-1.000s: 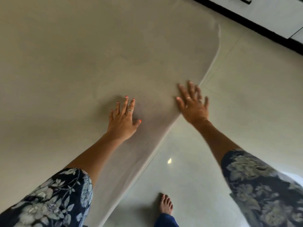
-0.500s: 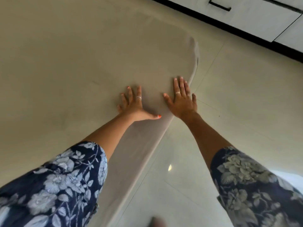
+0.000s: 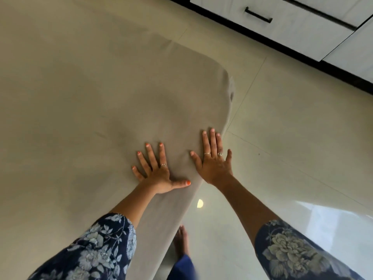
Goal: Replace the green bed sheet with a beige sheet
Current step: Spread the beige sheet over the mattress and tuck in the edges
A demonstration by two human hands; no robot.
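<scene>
The beige sheet (image 3: 101,102) covers the whole bed and wraps over its rounded corner at the upper right. My left hand (image 3: 157,170) lies flat on the sheet near the bed's right edge, fingers spread and straight. My right hand (image 3: 214,160) presses flat on the sheet right at that edge, beside the left, fingers straight and pointing away from me. No green sheet is in view.
Glossy pale floor tiles (image 3: 292,138) run along the bed's right side. White cabinets with a black handle (image 3: 258,15) and a black base stand at the far right. My bare foot (image 3: 181,241) stands on the floor close to the bed.
Both hands have slid along the sheet toward the bed's corner and drawn closer together, staying flat. The view has tilted up, showing more of the cabinets.
</scene>
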